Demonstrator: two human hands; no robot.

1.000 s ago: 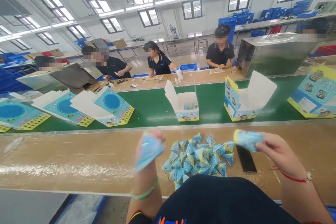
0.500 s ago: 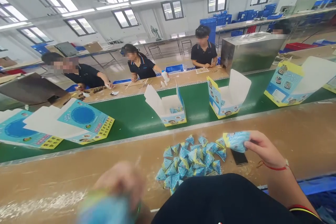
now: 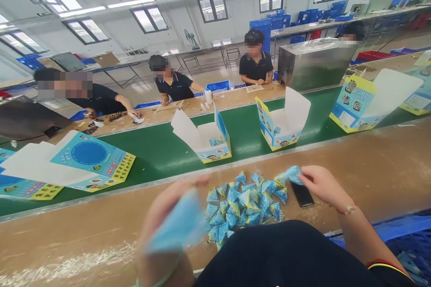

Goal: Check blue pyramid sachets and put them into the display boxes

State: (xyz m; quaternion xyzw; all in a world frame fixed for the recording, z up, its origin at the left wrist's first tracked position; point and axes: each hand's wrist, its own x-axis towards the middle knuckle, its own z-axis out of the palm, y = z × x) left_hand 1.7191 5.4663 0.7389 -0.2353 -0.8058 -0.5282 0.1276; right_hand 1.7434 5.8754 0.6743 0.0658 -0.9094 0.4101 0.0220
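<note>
My left hand (image 3: 156, 210), smeared by motion, is closed on a light-blue packet (image 3: 182, 224) left of the pile. Between the fingers and thumb of my right hand (image 3: 321, 184) is pinched another blue packet (image 3: 292, 174), at the pile's right edge. Several blue-and-yellow pyramid-shaped packets (image 3: 245, 202) lie heaped on the brown table in front of me. Close below my right hand, a black phone (image 3: 303, 196) rests flat on the table.
Open printed cartons stand on the green conveyor (image 3: 151, 136) beyond the table: one (image 3: 215, 150) and another (image 3: 284, 136) have blue packets inside. Folded-open cartons (image 3: 97, 161) are at left. Several co-workers sit across the belt. A blue crate (image 3: 404, 242) is at lower right.
My left hand has moved up and right with its packet, toward the pile. My right hand has shifted slightly left, its packet now lower at the pile's edge. The view has turned a little.
</note>
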